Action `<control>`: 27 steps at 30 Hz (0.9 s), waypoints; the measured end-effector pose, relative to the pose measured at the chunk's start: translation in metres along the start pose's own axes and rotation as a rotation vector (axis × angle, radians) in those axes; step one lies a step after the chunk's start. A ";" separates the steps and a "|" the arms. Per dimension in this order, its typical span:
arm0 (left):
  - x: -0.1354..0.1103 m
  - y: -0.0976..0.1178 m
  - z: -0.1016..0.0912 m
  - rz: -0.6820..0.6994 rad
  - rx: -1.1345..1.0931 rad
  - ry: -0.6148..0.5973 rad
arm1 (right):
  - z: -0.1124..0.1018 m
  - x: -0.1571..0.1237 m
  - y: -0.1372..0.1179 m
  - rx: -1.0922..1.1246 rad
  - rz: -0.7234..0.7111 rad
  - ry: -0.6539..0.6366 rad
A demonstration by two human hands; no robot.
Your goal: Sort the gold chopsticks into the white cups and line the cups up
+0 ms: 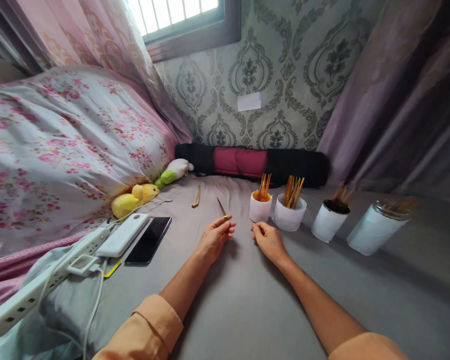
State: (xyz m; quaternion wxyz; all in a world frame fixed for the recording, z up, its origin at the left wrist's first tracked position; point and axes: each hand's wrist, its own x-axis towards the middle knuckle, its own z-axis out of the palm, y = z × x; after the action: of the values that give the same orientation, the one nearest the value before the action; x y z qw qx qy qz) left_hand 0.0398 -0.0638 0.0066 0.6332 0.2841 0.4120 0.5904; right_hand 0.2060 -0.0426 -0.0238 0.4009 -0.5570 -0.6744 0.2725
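Observation:
My left hand (pixel 215 235) rests on the grey sheet and pinches a thin yellow stick (pixel 221 207) that points up and away. My right hand (pixel 268 240) lies a little to its right, fingers curled in, with nothing visible in them. Just beyond the right hand stand white cups in a row: the nearest cup (pixel 260 207) holds orange sticks, the second cup (pixel 289 212) holds more. Another loose stick (pixel 197 197) lies on the sheet further back on the left.
Two more white containers (pixel 328 222) (pixel 373 230) stand to the right. A black phone (pixel 149 240), a white power bank (pixel 123 235) and a power strip (pixel 41 285) lie at the left. Plush toys (pixel 135 197), a flowered pillow and a black-red roll (pixel 251 162) lie behind.

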 end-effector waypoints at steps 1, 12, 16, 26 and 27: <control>-0.003 -0.001 0.001 -0.007 -0.002 -0.003 | 0.000 0.000 0.000 0.006 -0.002 0.000; -0.031 -0.011 0.006 -0.056 -0.014 -0.074 | 0.000 0.000 0.002 0.148 0.019 -0.030; -0.040 -0.015 0.006 -0.067 -0.019 -0.092 | -0.001 0.000 0.001 0.199 0.024 -0.053; -0.053 -0.016 0.009 -0.005 0.098 -0.173 | -0.013 -0.001 -0.023 0.422 0.046 -0.182; -0.054 -0.015 0.009 0.006 0.112 -0.183 | -0.014 -0.001 -0.026 0.445 0.050 -0.198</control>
State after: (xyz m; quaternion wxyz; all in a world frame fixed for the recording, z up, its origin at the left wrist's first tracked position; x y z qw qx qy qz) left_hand 0.0573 -0.1180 0.0083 0.6495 0.3729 0.3841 0.5399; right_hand 0.2042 -0.0512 0.0049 0.4387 -0.4420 -0.6200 0.4773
